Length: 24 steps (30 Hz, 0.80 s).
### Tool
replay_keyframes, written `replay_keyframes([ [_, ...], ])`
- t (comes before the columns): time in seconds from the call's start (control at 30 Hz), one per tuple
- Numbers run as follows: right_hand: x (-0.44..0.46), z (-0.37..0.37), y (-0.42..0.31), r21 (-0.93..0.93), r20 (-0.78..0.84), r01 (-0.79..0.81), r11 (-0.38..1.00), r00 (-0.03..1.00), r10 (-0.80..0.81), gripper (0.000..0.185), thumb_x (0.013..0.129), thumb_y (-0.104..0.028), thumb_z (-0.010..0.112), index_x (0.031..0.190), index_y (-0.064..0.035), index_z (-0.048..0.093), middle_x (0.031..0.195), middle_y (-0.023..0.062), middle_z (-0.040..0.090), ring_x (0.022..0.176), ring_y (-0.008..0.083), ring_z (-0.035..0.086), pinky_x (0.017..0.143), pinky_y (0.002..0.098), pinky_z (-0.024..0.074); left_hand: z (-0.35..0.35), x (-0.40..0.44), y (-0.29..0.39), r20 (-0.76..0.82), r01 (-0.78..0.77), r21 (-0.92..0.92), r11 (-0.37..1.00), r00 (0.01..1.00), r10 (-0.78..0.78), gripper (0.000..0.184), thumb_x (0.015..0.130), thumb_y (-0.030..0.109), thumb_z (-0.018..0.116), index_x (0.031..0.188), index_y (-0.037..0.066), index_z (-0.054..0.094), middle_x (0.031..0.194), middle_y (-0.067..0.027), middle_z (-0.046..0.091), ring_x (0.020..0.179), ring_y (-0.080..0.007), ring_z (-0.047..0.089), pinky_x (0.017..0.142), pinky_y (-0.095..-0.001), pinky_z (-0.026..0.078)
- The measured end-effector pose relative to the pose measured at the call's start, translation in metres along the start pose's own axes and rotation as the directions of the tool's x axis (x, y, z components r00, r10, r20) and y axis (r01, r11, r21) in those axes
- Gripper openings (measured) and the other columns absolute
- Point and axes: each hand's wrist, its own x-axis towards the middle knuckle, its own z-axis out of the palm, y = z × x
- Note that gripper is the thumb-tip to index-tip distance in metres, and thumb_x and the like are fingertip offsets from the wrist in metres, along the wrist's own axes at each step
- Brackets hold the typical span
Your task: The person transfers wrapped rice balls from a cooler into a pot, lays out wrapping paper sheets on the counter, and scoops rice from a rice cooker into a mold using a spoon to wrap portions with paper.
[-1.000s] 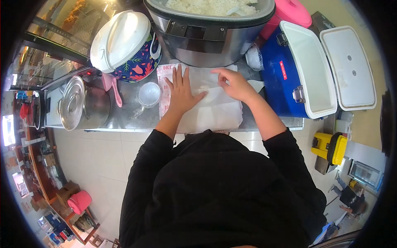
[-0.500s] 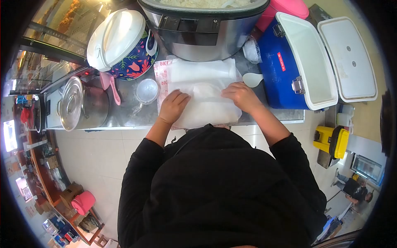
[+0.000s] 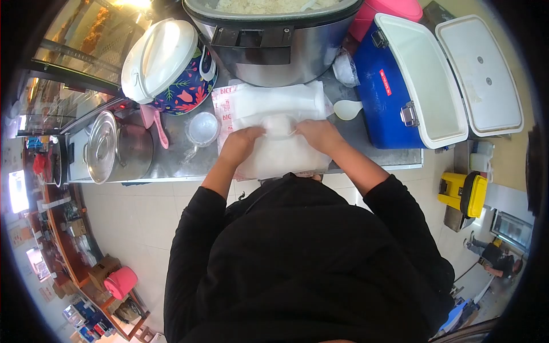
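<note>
On the counter in front of me, a white, slightly see-through wrapping sheet point(image 3: 280, 154) is folded over a rounded white lump point(image 3: 278, 124). What the lump is made of is hidden by the sheet. My left hand point(image 3: 241, 143) pinches the left side of the fold, fingers curled together. At its right side my right hand point(image 3: 319, 136) grips the sheet between thumb and fingers. Beneath and behind lies a stack of white sheets point(image 3: 280, 100), on top of paper with red print point(image 3: 223, 108).
A large steel cooker point(image 3: 269, 60) of white rice point(image 3: 263, 4) stands behind. To the left are a lidded floral container point(image 3: 183, 86), a pink spatula point(image 3: 160, 130), a steel pot point(image 3: 134, 148) and a plastic-wrapped bowl point(image 3: 203, 127). A white scoop point(image 3: 347, 110) and an open blue cooler point(image 3: 383, 91) stand right.
Both hands have drawn closer together, the right one moving left. The sheet is now gathered tighter around the lump, which stands out as a compact bulge between them.
</note>
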Motion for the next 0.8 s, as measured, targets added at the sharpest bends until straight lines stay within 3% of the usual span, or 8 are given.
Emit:
replay_keyframes([
  [0.07, 0.012, -0.019, -0.013, 0.136, -0.003, -0.134, 0.982, 0.991, 0.136, 0.023, 0.081, -0.020, 0.065, 0.099, -0.0066, 0.060, 0.095, 0.0112, 0.065, 0.097, 0.0330, 0.063, 0.081, 0.0437, 0.0510, -0.001, 0.017, 0.015, -0.007, 0.224, -0.109, 0.969, 0.974, -0.226, 0.028, 0.077, 0.016, 0.069, 0.104, 0.010, 0.066, 0.106, -0.0067, 0.065, 0.096, -0.0296, 0.063, 0.082, -0.0402, 0.052],
  [0.17, 0.029, -0.006, -0.002, 0.038, -0.304, 0.013, 0.999, 0.953, 0.000, 0.032, 0.075, -0.020, 0.071, 0.102, -0.0074, 0.059, 0.094, 0.0142, 0.062, 0.092, 0.0355, 0.063, 0.079, 0.0440, 0.0513, -0.002, 0.037, 0.025, -0.266, 0.147, 0.112, 0.983, 0.957, -0.113, 0.029, 0.074, 0.017, 0.071, 0.101, 0.009, 0.065, 0.104, -0.0055, 0.062, 0.102, -0.0315, 0.057, 0.086, -0.0425, 0.048],
  [0.27, 0.038, -0.022, -0.002, -0.045, -0.039, -0.058, 0.997, 0.998, 0.056, 0.041, 0.068, -0.026, 0.076, 0.100, -0.0060, 0.060, 0.092, 0.0139, 0.057, 0.097, 0.0363, 0.060, 0.081, 0.0431, 0.0486, -0.013, 0.040, 0.025, -0.096, 0.177, 0.349, 0.920, 0.984, -0.153, 0.030, 0.071, 0.021, 0.073, 0.097, 0.010, 0.065, 0.101, -0.0049, 0.061, 0.103, -0.0312, 0.053, 0.085, -0.0424, 0.044],
  [0.37, 0.030, -0.007, 0.002, 0.087, -0.025, -0.076, 0.993, 0.997, 0.078, 0.033, 0.073, -0.024, 0.073, 0.096, -0.0038, 0.061, 0.092, 0.0145, 0.057, 0.094, 0.0368, 0.059, 0.080, 0.0441, 0.0481, 0.001, 0.030, 0.014, 0.003, 0.107, 0.364, 0.925, 0.993, -0.116, 0.025, 0.073, 0.021, 0.069, 0.095, 0.009, 0.066, 0.096, -0.0046, 0.058, 0.094, -0.0286, 0.054, 0.079, -0.0409, 0.043],
  [0.5, 0.000, 0.034, -0.015, 0.165, -0.368, 0.027, 0.986, 0.929, 0.036, 0.016, 0.079, -0.008, 0.062, 0.093, -0.0003, 0.065, 0.096, 0.0156, 0.059, 0.091, 0.0356, 0.058, 0.078, 0.0430, 0.0474, 0.027, 0.008, 0.036, -0.200, 0.040, 0.549, 0.835, 0.976, 0.085, 0.022, 0.079, 0.015, 0.059, 0.096, 0.005, 0.067, 0.093, -0.0045, 0.059, 0.087, -0.0272, 0.054, 0.074, -0.0410, 0.044],
  [0.6, 0.001, 0.043, -0.025, 0.083, -0.474, 0.036, 0.996, 0.880, 0.008, 0.018, 0.077, -0.003, 0.060, 0.093, 0.0009, 0.065, 0.099, 0.0161, 0.060, 0.092, 0.0369, 0.058, 0.079, 0.0427, 0.0474, 0.027, 0.013, 0.049, -0.136, 0.193, 0.460, 0.867, 0.980, -0.146, 0.026, 0.080, 0.015, 0.059, 0.104, 0.005, 0.065, 0.101, -0.0092, 0.061, 0.093, -0.0292, 0.057, 0.082, -0.0418, 0.046],
  [0.7, 0.004, 0.039, -0.028, 0.096, -0.516, 0.058, 0.994, 0.857, 0.000, 0.026, 0.075, -0.001, 0.058, 0.099, 0.0011, 0.066, 0.102, 0.0169, 0.061, 0.094, 0.0384, 0.058, 0.080, 0.0415, 0.0477, 0.053, 0.015, 0.034, -0.289, 0.350, -0.331, 0.876, 0.847, -0.447, 0.030, 0.088, 0.018, 0.057, 0.113, 0.003, 0.061, 0.112, -0.0135, 0.062, 0.103, -0.0284, 0.058, 0.093, -0.0407, 0.045],
  [0.8, 0.000, 0.014, -0.056, 0.060, -0.620, 0.156, 0.986, 0.780, -0.085, 0.033, 0.072, 0.002, 0.058, 0.104, 0.0029, 0.065, 0.105, 0.0183, 0.062, 0.094, 0.0382, 0.058, 0.081, 0.0422, 0.0473, 0.022, 0.029, 0.063, 0.175, 0.237, -0.971, -0.024, 0.642, -0.747, 0.043, 0.095, 0.029, 0.052, 0.123, -0.003, 0.053, 0.114, -0.0147, 0.061, 0.105, -0.0259, 0.059, 0.093, -0.0362, 0.045],
])
